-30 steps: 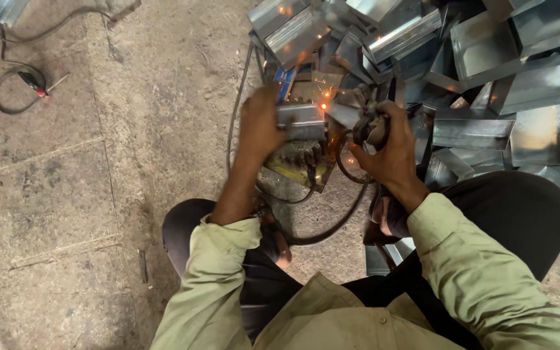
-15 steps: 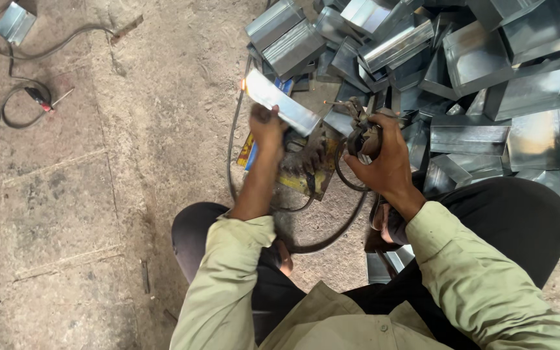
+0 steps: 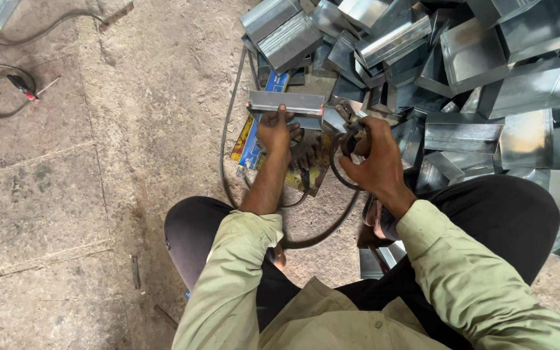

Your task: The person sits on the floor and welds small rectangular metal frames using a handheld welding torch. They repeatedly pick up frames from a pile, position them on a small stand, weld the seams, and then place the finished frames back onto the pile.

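Observation:
I squat on a concrete floor. My left hand (image 3: 275,131) grips a shiny folded sheet-metal piece (image 3: 285,102), held level just above a worn coloured board (image 3: 249,144) lying on the floor. My right hand (image 3: 372,157) is closed round a dark welding holder (image 3: 346,138), whose tip sits close to the right end of the metal piece. A black cable (image 3: 322,233) loops from the holder back toward my knees.
A big heap of similar sheet-metal channels and boxes (image 3: 487,78) fills the upper right. Black cables (image 3: 8,84) with a red-tipped clamp lie at the far left. Another cable (image 3: 227,123) runs along the board's left side.
My left hand has lifted the metal piece and turned it from tilted to level. The sparks seen a second ago are gone. The right hand has stayed about where it was.

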